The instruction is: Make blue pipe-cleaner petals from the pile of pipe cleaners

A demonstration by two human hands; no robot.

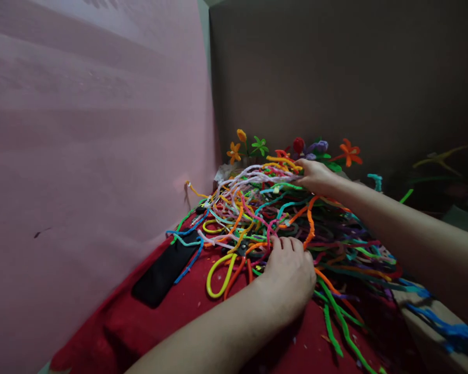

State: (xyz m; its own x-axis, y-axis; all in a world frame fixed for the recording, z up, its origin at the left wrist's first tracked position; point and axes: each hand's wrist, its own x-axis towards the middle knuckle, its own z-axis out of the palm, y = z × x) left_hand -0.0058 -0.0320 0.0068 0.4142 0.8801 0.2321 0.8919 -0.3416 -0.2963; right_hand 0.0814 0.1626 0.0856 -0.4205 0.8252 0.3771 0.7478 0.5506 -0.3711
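A tangled heap of many-coloured pipe cleaners [253, 202] lies on a red cloth. My right hand [315, 175] reaches over its far side, fingers closed around white and yellow strands. At the near edge my left hand [290, 272] has its fingers curled down into the heap beside pink and orange strands; its fingertips are partly hidden. Left of this hand lie yellow-handled scissors [220, 275], partly under the strands. A tool with red-orange handles [236, 279] sits against them, its head covered. Green pipe cleaners [337, 306] trail off to the right of my left hand.
A black phone [166, 272] lies at the cloth's left edge, beside the pale pink wall [101, 156]. Pipe-cleaner flowers [351, 152] stand behind the heap, before a dark wall [335, 67]. Blue strands [446, 322] lie at the lower right; small scraps dot the red cloth [292, 348].
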